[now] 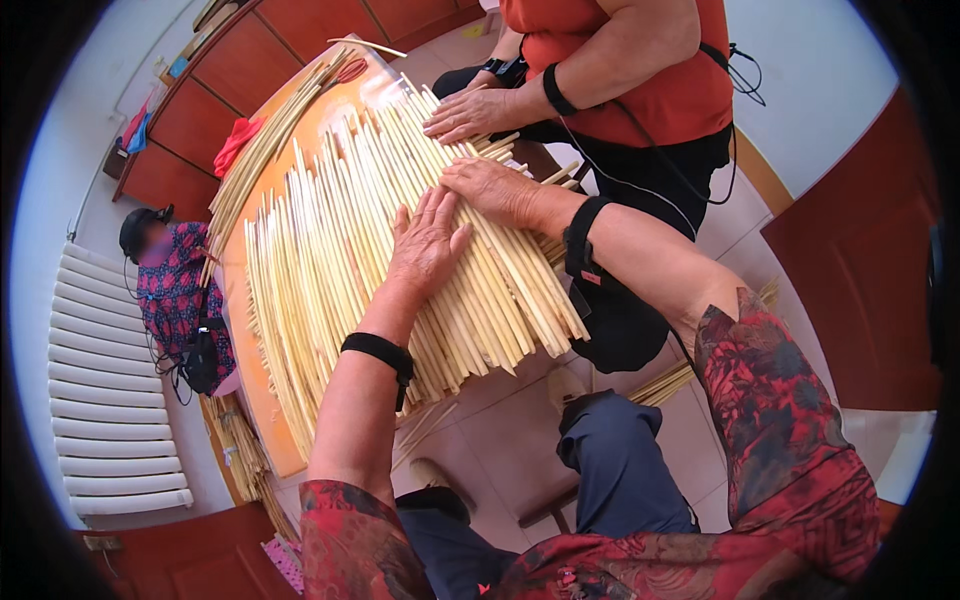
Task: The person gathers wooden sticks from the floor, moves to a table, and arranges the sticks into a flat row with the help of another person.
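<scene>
A wide layer of long, pale yellow reed-like stalks (pixel 340 230) lies side by side across the orange table (pixel 285 440). Their near ends stick out past the table's edge. My left hand (pixel 428 248) rests flat on top of the layer, fingers stretched and slightly apart. Just to its right, my right hand (pixel 492 190) lies palm down over the stalks near the layer's right side. Its fingers are extended toward the left hand, and its thumb is hidden. Neither hand visibly grips a stalk.
Across the right corner, a co-worker's hand (pixel 470 112) also lies on the stalks. Longer loose stalks (pixel 265 160) run along the table's left side, near a red cloth (pixel 238 145). Another person (pixel 180 290) is at the left, by a white radiator (pixel 115 390). Bundled stalks (pixel 232 445) stand below.
</scene>
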Available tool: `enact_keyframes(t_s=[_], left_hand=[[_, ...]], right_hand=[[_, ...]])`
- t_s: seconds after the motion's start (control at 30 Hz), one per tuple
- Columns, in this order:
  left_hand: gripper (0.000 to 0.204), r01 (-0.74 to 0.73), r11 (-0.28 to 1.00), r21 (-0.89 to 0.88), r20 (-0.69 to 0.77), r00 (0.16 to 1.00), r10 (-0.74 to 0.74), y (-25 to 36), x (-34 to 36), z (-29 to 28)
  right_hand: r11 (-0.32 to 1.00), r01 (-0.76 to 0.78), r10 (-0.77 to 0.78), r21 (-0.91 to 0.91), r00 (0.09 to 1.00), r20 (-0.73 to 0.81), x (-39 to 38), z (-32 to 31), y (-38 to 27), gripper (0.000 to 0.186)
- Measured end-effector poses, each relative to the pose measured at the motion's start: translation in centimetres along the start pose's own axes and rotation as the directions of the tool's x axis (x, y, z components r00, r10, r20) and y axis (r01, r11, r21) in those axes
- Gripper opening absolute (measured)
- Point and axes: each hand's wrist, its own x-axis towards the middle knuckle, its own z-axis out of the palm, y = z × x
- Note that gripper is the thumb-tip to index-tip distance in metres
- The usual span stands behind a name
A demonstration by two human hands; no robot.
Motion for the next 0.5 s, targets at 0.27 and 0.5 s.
enact_keyframes(t_s=[0.27,0.5], left_hand=[[0.058,0.002,1.0,-0.031,-0.031,1.0,-0.003,-0.4,-0.2,0.3],[0.057,0.006,1.0,-0.026,-0.024,1.0,-0.006,-0.2,-0.1,0.2]], right_hand=[[0.995,0.02,-0.028,-0.097,0.996,-0.083,0.0,1.9,0.5,0.037],[0.992,0.063,-0.071,-0.109,0.995,-0.074,0.0,1.5,0.8,0.036]])
